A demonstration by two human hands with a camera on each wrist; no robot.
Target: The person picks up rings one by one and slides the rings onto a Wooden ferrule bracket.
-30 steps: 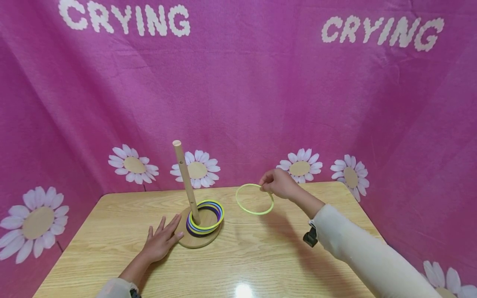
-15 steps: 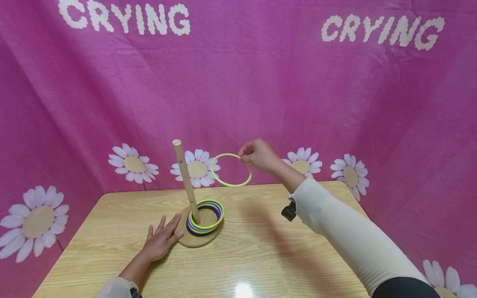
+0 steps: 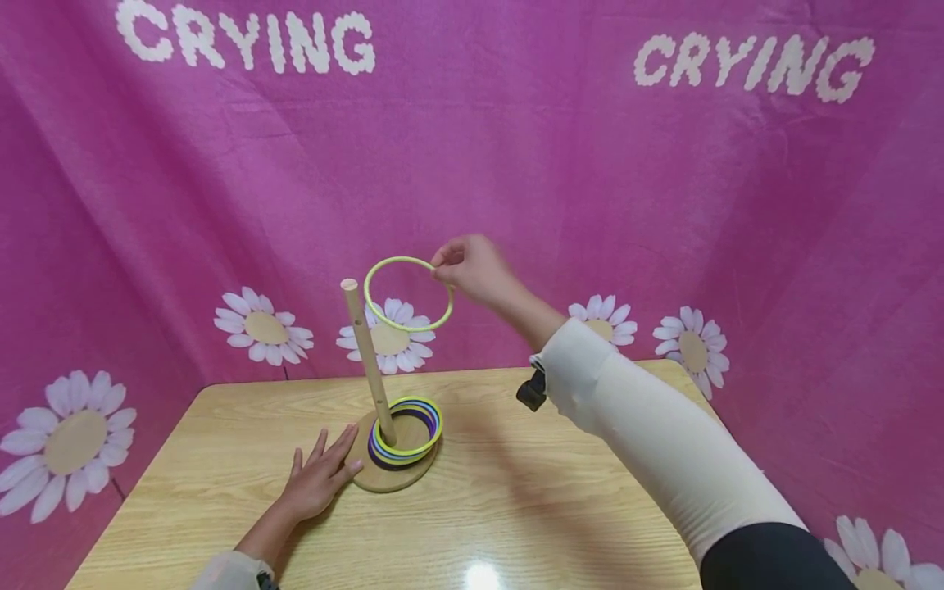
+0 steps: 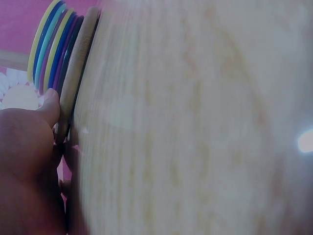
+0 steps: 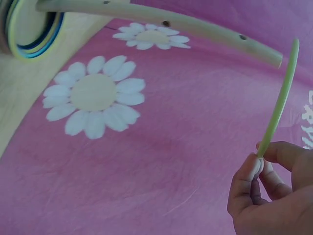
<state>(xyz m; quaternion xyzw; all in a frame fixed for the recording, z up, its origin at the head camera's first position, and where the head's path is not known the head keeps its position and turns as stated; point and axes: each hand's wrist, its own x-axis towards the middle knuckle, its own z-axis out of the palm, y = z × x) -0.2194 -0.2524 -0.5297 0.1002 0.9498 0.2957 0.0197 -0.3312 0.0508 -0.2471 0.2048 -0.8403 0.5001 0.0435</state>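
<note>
A thin yellow-green ring (image 3: 409, 329) is held up by my right hand (image 3: 475, 269), which pinches its right edge between thumb and fingertips. It hangs just right of the top of a tall wooden peg (image 3: 367, 348); in the right wrist view the ring (image 5: 280, 102) appears edge-on beside the peg's tip. My left hand (image 3: 313, 485) lies with fingers spread against the left side of the round wooden base (image 3: 383, 482), its thumb touching the edge. Several coloured rings (image 4: 53, 46), yellow, blue, purple and dark, are stacked around the peg's foot.
The stand rests on a light wood table (image 3: 516, 508) with a bright reflection near its front. A pink curtain (image 3: 501, 164) printed with daisies and white lettering hangs behind and on both sides.
My right hand has lifted the yellow-green ring from low over the table, up and left to the peg's top. The left hand and the stand have stayed put.
</note>
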